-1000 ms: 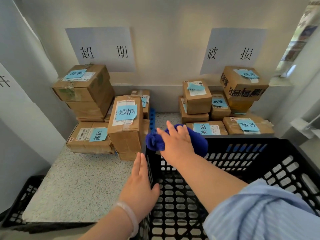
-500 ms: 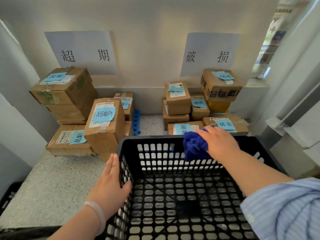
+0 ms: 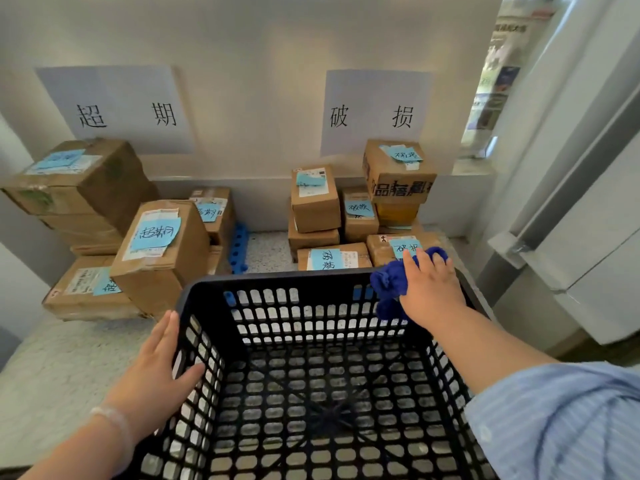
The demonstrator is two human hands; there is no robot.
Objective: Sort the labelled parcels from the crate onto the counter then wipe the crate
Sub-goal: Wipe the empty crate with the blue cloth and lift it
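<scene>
Crate (image 3: 277,277): black lattice, nothing inside, hard up against the near edge of the counter (image 3: 62,358), mouth wide open to the camera.
Cloth (image 3: 388,285): blue, bunched, right on the far-right corner of the crate's rim, with a tail hanging down the inside wall.
Right hand (image 3: 433,292): on top of the cloth, fingers curved over the wad and pointing away toward the back wall, pressing it onto the rim; thumb hidden.
Key relation: cloth under and just left of the fingers; right-hand rim running straight back from that corner toward the body, in line with the forearm.
Left hand (image 3: 156,372): flat on the outside of the left wall, fingers straight and together, thumb hooked over the rim; bracing only, gripping nothing.
Nearer hand: right, already on the cloth; left a full crate-width away on the opposite wall.
Stage, as judged: sorting done, wiping under way on the rim.
Next, at a guess: a pull back along the right rim, or a drop down the inside wall.
Parcels, left pile (image 3: 162,244): under the left wall sign (image 3: 114,109), blue notes on top.
Parcels, right pile (image 3: 315,199): under the right wall sign (image 3: 374,112), just beyond the cloth.
</scene>
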